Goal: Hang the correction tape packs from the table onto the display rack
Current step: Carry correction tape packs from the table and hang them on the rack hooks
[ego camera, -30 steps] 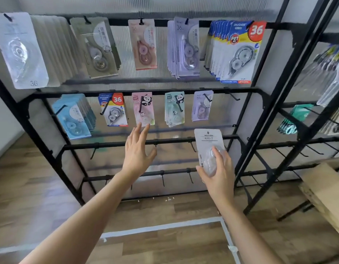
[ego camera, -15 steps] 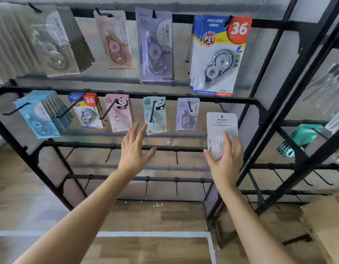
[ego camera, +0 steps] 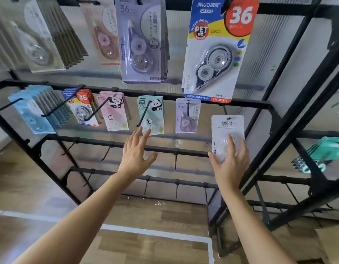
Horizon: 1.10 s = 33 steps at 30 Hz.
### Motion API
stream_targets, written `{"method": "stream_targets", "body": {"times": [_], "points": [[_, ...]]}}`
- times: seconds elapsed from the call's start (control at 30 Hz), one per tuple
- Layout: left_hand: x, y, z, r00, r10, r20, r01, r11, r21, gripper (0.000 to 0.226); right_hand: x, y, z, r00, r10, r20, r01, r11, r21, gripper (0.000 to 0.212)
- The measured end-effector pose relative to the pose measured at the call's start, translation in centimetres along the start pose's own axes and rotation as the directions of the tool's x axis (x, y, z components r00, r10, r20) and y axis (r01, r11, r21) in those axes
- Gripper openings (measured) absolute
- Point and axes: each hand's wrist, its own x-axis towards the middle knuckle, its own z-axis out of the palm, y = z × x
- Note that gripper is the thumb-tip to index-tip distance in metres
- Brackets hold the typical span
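My right hand [ego camera: 230, 164] holds a white correction tape pack [ego camera: 227, 130] upright, gripping its clear blister from below. The pack's hang hole sits at the tip of the rightmost hook [ego camera: 224, 109] on the second bar of the black display rack [ego camera: 246, 102]. My left hand [ego camera: 135, 153] is open with fingers spread, in front of the third bar and just below the green panda pack [ego camera: 151, 115], touching nothing.
The second bar also carries blue packs [ego camera: 34, 111], "36" packs [ego camera: 82, 107], pink panda packs [ego camera: 113, 111] and a purple pack [ego camera: 187, 116]. Larger packs hang on the top bar, including the blue-and-yellow pack [ego camera: 218, 52]. The lower bars have bare hooks. A second rack [ego camera: 305, 164] stands to the right.
I have come closer to the rack. My right hand raised the white pack up and right until its hole reached the rightmost hook of the second bar. My left hand stayed open.
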Motion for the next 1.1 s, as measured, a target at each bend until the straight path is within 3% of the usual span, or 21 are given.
{"method": "stream_targets", "body": {"times": [0.2, 0.43, 0.73, 0.9, 1.1], "points": [[0.7, -1.1, 0.5, 0.999, -0.037, -0.004, 0.037, 0.999, 0.005, 0.072, 3.8, 0.4, 2.8, 0.999, 0.016, 0.047, -0.016, 1.0, 0.016, 0.077], [1.2, -2.4, 0.5, 0.998, -0.064, -0.023, 0.064, 0.998, 0.024, 0.074, 8.0, 0.5, 5.1, 0.976, 0.076, 0.202, -0.067, 0.997, -0.05, 0.081], [-0.8, -4.1, -0.1, 0.994, -0.11, -0.027, 0.11, 0.993, 0.03, 0.071, 4.4, -1.2, 5.1, 0.951, 0.014, 0.31, 0.015, 0.996, -0.091, 0.071], [-5.5, -7.2, -0.8, 0.972, -0.233, 0.028, 0.23, 0.969, 0.084, 0.07, -1.8, -5.3, 6.4, 0.804, -0.084, 0.589, 0.181, 0.978, -0.108, 0.07], [-14.8, -12.9, -3.7, 0.889, -0.438, 0.134, 0.415, 0.894, 0.168, 0.073, -10.1, -12.5, 7.4, 0.597, -0.256, 0.76, 0.413, 0.91, -0.018, 0.071]]}}
